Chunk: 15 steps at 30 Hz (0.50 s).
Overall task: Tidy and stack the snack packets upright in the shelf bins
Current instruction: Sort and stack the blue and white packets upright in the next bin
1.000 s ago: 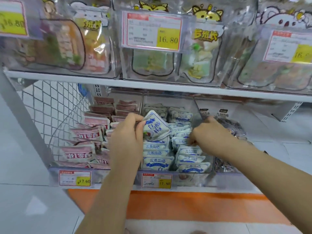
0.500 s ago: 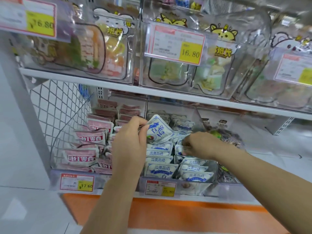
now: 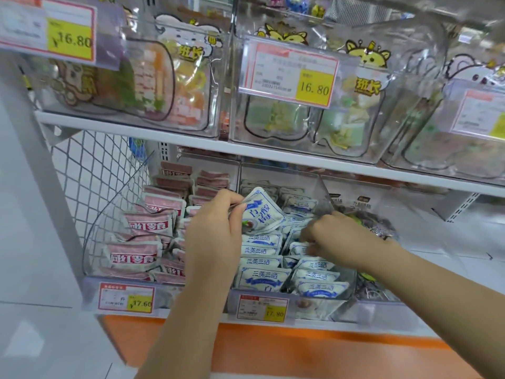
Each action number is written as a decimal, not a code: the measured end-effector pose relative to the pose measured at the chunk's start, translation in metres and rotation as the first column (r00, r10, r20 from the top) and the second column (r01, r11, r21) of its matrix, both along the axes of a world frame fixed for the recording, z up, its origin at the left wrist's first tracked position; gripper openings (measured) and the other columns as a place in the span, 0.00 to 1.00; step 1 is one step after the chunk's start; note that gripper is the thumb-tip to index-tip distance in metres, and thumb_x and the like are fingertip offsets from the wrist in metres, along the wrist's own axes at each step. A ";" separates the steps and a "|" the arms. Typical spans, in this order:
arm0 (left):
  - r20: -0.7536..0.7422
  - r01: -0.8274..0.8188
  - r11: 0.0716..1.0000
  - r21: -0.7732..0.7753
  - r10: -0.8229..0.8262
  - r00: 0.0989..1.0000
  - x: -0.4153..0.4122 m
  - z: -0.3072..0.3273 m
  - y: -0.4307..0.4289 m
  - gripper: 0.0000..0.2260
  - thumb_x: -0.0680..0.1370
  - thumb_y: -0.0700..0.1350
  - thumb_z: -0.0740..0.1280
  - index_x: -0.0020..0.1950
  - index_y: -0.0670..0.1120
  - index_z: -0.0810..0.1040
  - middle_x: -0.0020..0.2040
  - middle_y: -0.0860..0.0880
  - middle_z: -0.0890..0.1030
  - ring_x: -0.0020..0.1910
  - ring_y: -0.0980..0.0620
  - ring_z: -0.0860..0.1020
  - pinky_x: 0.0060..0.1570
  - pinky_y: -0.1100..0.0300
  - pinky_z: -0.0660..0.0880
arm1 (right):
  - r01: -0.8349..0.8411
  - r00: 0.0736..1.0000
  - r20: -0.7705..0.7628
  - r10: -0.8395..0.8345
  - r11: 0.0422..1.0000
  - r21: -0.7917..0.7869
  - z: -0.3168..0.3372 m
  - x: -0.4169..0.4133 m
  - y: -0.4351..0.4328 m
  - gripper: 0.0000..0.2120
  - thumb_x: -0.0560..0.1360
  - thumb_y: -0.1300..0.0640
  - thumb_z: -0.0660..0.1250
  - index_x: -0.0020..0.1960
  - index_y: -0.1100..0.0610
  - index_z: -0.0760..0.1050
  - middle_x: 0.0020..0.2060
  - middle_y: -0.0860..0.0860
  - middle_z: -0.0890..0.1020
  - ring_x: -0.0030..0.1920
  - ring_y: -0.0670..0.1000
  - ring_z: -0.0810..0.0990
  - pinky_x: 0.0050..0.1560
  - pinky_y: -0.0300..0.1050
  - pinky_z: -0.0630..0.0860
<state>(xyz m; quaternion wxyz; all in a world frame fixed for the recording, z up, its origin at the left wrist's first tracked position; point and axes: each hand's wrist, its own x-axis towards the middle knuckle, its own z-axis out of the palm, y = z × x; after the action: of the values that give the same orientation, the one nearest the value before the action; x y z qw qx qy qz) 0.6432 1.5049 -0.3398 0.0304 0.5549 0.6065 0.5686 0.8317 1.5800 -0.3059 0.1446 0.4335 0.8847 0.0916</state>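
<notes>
Reaching up from below, two bare forearms met over a clear plastic shelf bin point(image 3: 314, 306) holding rows of upright white-and-blue snack packets point(image 3: 262, 277). The left hand point(image 3: 216, 231) pinched one tilted white-and-blue packet point(image 3: 263, 214) just above the rows. The right hand point(image 3: 338, 237) curled knuckles-up among them; whether it gripped one could not be told. Pink-and-white packets point(image 3: 149, 225) filled the left-hand bin.

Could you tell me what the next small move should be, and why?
Probably slot the blue packet upright into the middle bin: the left hand pinches it tilted above the rows, while the right hand works among them.
</notes>
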 end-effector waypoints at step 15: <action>-0.005 0.007 1.000 -0.023 -0.007 1.000 0.001 0.000 0.000 0.03 0.79 0.43 0.64 0.46 0.47 0.76 0.33 0.53 0.78 0.28 0.57 0.72 0.25 0.61 0.64 | -0.021 0.999 0.023 0.024 0.995 -0.097 0.010 -0.015 0.005 0.07 0.76 0.57 0.63 0.50 0.51 0.80 0.44 0.48 0.82 0.45 0.52 0.80 0.42 0.43 0.75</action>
<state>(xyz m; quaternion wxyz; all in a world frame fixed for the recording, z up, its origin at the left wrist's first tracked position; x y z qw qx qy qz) 0.6440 1.5054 -0.3401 0.0373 0.5580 0.6111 0.5601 0.8164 1.5854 -0.2958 0.1752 0.4148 0.8912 0.0553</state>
